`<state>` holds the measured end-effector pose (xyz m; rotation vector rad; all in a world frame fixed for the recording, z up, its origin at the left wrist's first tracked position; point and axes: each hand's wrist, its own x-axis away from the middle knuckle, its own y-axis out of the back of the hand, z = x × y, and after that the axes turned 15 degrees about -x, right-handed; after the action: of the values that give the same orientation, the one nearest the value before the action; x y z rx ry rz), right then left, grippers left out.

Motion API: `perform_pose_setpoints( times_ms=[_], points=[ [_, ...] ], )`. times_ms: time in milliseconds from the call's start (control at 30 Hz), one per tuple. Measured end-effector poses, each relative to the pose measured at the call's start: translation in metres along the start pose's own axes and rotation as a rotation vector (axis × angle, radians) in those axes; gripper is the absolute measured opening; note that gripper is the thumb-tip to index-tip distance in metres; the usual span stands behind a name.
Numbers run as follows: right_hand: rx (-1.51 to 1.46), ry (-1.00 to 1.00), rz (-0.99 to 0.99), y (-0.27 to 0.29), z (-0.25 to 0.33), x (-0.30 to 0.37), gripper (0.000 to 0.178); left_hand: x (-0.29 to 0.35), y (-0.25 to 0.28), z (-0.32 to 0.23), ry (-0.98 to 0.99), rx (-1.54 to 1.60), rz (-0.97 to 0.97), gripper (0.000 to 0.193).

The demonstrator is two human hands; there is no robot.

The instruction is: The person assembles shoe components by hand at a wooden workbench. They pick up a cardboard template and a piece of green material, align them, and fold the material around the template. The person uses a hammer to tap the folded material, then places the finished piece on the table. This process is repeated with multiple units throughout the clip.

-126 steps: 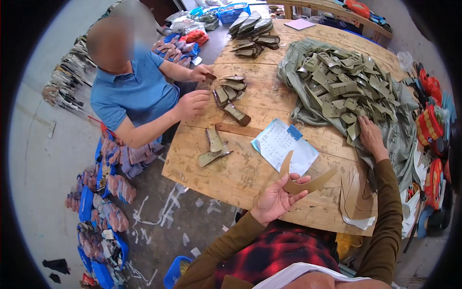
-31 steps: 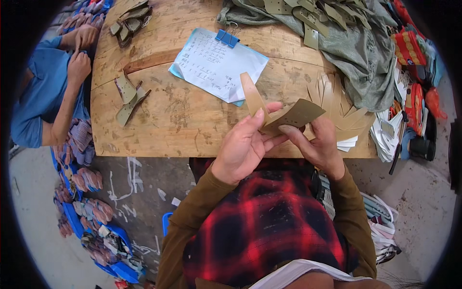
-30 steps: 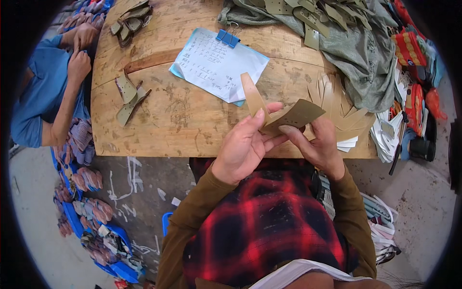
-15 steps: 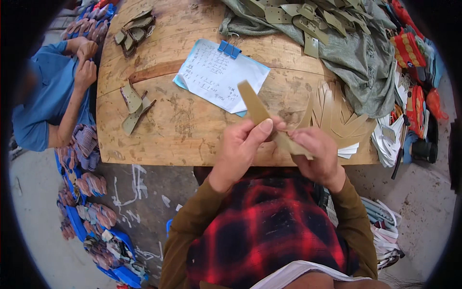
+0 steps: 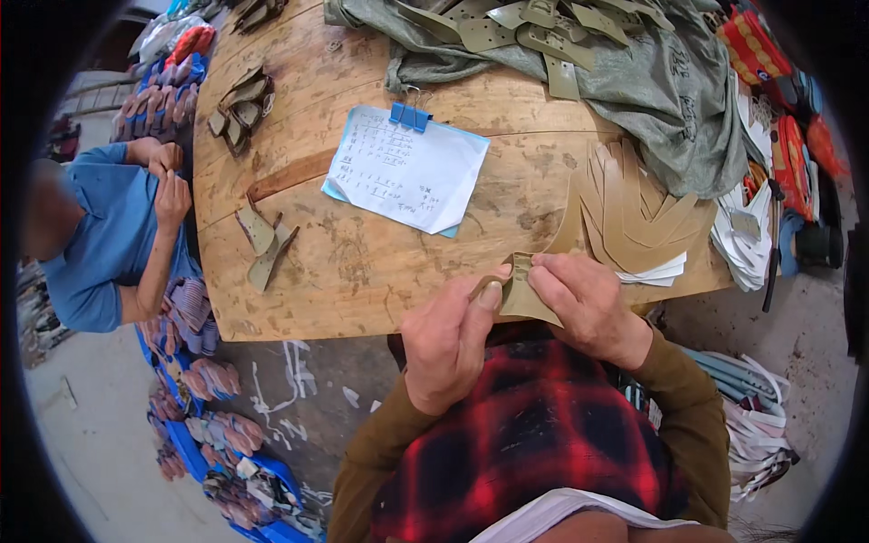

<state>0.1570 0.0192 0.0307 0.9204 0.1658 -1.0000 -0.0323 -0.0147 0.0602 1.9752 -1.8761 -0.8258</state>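
At the table's near edge, both hands grip one tan, leather-like cut piece (image 5: 527, 306), its lower flap hanging toward my apron. A small patch with slots or marks shows on it between my fingertips. My left hand (image 5: 444, 339) pinches its left end, thumb on top. My right hand (image 5: 584, 300) closes on its right side, fingers bent over the upper edge. Just beyond my right hand lies a fanned stack of similar V-shaped tan pieces (image 5: 638, 240), with white sheets (image 5: 665, 274) under it. How far the held piece runs beneath my fingers is hidden.
A blue-clipped paper sheet (image 5: 407, 172) lies mid-table. Stitched olive pieces (image 5: 262, 246) sit at left, more (image 5: 566, 41) on a grey-green cloth (image 5: 647, 100) at the back right. A person in a blue shirt (image 5: 127, 231) is at the left edge, near bundled parts (image 5: 213, 380).
The held piece has come down toward me; its long arm no longer points up over the paper. My hands moved lower with it. The whole view has shifted slightly.
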Motion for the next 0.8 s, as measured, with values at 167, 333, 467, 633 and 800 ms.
perform_pose_setpoints(
  times_ms=[167, 333, 467, 633, 800],
  points=[
    [0.044, -0.062, 0.006, -0.005, -0.002, 0.005, 0.025, 0.003, 0.006, -0.006, 0.102, -0.041, 0.181, 0.021],
    [0.083, -0.100, 0.034, -0.009, -0.004, 0.010, 0.023, 0.005, 0.006, -0.002, 0.180, -0.014, 0.270, 0.027],
    [0.087, -0.142, 0.034, -0.012, -0.004, 0.007, 0.024, 0.004, 0.004, -0.002, 0.170, 0.023, 0.263, 0.032],
    [-0.203, -0.301, 0.080, -0.005, 0.008, -0.006, 0.031, 0.004, -0.009, 0.032, 0.273, 0.788, 0.289, 0.036],
    [-0.653, -0.484, 0.091, 0.003, 0.017, -0.020, 0.039, -0.002, -0.019, 0.036, 0.295, 0.849, 0.191, 0.028]
  ],
)
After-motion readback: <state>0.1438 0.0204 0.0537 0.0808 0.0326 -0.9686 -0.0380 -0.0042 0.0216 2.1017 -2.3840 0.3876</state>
